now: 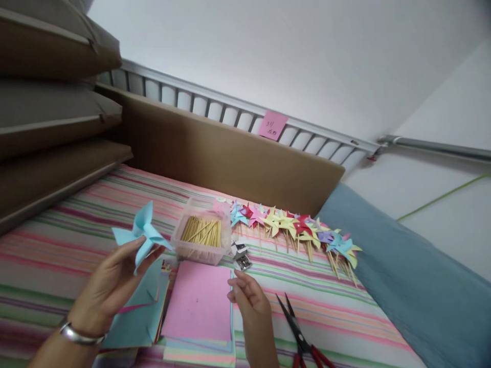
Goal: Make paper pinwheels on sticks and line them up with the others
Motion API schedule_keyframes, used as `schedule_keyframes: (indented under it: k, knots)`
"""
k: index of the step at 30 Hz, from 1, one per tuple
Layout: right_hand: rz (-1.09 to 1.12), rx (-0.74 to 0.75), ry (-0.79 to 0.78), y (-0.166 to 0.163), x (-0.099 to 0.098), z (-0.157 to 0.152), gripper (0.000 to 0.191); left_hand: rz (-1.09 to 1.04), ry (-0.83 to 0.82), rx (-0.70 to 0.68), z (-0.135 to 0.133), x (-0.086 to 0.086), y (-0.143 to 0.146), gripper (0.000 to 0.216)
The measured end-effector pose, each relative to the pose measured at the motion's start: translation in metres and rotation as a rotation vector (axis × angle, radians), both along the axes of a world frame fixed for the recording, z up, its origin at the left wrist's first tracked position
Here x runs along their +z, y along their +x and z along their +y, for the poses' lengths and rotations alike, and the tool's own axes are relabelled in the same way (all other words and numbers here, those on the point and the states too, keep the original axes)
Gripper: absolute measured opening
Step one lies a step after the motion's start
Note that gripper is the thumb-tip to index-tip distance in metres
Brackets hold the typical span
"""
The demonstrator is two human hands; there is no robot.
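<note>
My left hand [111, 286] pinches a light blue paper pinwheel [143, 231] by its folded middle, holding it above the striped cloth. Loosely curled, with its fingertips apart, my right hand [251, 306] hovers at the right edge of a pink paper stack [201, 301]; I see nothing in it. Just beyond those fingers lies a small open box of metal pins [242, 261]. Cut light blue paper squares [132, 324] rest under my left hand. A clear plastic tub [199, 255] holding many thin wooden sticks [203, 231] stands behind the pink paper.
Finished pinwheels on sticks [286, 222] lie in a row at the back right. Black scissors with red handles [301, 337] lie open right of my right hand. A cardboard panel [222, 153] stands along the radiator [199, 105]. Brown stacked packages [49, 117] rise at left.
</note>
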State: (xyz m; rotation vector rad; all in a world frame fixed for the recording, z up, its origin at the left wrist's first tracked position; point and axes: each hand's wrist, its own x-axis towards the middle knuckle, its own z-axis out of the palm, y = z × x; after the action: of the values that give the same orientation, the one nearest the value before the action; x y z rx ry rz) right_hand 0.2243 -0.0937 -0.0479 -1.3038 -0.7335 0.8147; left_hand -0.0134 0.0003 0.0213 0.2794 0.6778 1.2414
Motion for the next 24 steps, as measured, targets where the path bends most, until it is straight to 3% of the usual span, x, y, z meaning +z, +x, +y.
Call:
schedule_keyframes:
  k: [5, 10, 15, 18, 20, 24]
  knots:
    - [-0.038, 0.027, -0.024, -0.010, 0.003, -0.004, 0.029, -0.002, -0.014, -0.009, -0.008, 0.003, 0.006, 0.020]
    - [-0.060, 0.110, -0.048, -0.033, 0.017, -0.017, 0.033, 0.032, 0.108, -0.283, -0.030, -0.003, 0.034, 0.005]
    - [-0.100, 0.083, 0.062, -0.044, 0.034, -0.026, 0.041, 0.041, 0.180, -0.335, -0.039, -0.011, 0.052, 0.005]
    - [-0.187, 0.051, 0.036, -0.037, 0.047, -0.029, 0.038, 0.059, 0.179, -0.283, -0.028, -0.009, 0.039, 0.005]
    - [-0.293, 0.047, -0.004, -0.030, 0.060, -0.027, 0.034, 0.029, 0.149, -0.175, -0.017, -0.006, 0.022, 0.004]
    - [-0.758, 0.154, -0.054, -0.023, 0.094, 0.006, 0.028, -0.083, 0.047, 0.098, -0.001, -0.001, -0.011, 0.021]
